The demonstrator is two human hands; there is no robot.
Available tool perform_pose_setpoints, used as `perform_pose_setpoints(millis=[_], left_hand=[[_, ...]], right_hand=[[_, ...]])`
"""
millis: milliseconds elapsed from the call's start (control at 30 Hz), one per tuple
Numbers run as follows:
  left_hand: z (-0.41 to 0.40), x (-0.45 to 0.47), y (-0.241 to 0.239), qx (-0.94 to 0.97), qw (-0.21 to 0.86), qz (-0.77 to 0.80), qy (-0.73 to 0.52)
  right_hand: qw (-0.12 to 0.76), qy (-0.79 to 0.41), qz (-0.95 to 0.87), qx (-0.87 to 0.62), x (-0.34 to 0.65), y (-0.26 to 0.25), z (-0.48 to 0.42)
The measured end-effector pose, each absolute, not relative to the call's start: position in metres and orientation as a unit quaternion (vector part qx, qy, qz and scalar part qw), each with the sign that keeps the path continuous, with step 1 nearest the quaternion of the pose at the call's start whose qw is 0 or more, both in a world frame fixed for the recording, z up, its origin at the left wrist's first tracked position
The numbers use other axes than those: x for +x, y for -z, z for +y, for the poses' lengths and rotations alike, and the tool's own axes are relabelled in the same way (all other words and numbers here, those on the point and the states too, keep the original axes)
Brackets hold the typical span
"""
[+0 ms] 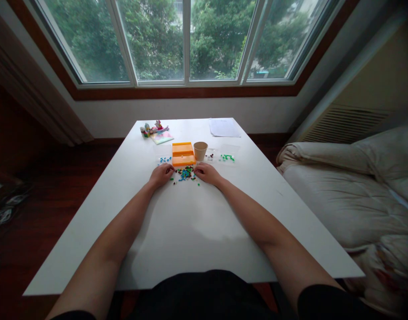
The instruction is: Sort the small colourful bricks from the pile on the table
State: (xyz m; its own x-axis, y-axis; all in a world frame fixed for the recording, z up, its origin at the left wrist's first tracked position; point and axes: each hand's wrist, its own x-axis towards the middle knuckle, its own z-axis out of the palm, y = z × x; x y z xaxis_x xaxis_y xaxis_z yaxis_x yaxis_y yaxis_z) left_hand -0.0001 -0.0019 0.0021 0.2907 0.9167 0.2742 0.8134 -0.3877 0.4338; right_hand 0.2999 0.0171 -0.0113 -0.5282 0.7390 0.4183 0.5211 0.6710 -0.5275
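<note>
A loose pile of tiny building bricks (pixel 186 174) in blue, green and brown lies on the white table (pixel 190 218). At the pile's left edge is my left hand (pixel 161 174), its fingers curled together. My right hand (pixel 207 172) rests at the right edge with its fingers bent inward. What either hand holds, if anything, is too small to make out. Just beyond the pile lies an orange plastic tray (pixel 184 154) with two sections. A tan paper cup (pixel 200 151) stands upright beside it, behind my right hand.
Blue pieces (pixel 165 159) lie left of the tray. Brown pieces (pixel 209 156) and green pieces (pixel 227 158) sit on clear plastic to the right. Assembled toy figures (pixel 154 129), a pastel sheet (pixel 162 137) and white papers (pixel 224 127) occupy the far end. A sofa (pixel 343 186) stands right.
</note>
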Motion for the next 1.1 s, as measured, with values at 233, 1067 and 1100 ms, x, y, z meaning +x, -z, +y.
perform_pose_setpoints(millis=[233, 1067, 1100], left_hand=[[-0.0016, -0.0003, -0.0022, 0.797, 0.103, 0.544, -0.243], [-0.0007, -0.0002, -0.003, 0.795, 0.108, 0.549, -0.236], [-0.0007, -0.0002, -0.0032, 0.796, 0.107, 0.548, -0.236]], right_hand=[[0.313, -0.176, -0.856, -0.373, 0.2998, 0.0099, 0.0154], [0.316, -0.172, -0.857, -0.37, 0.2993, 0.0082, 0.0143], [0.316, -0.173, -0.856, -0.37, 0.2992, 0.0081, 0.0142]])
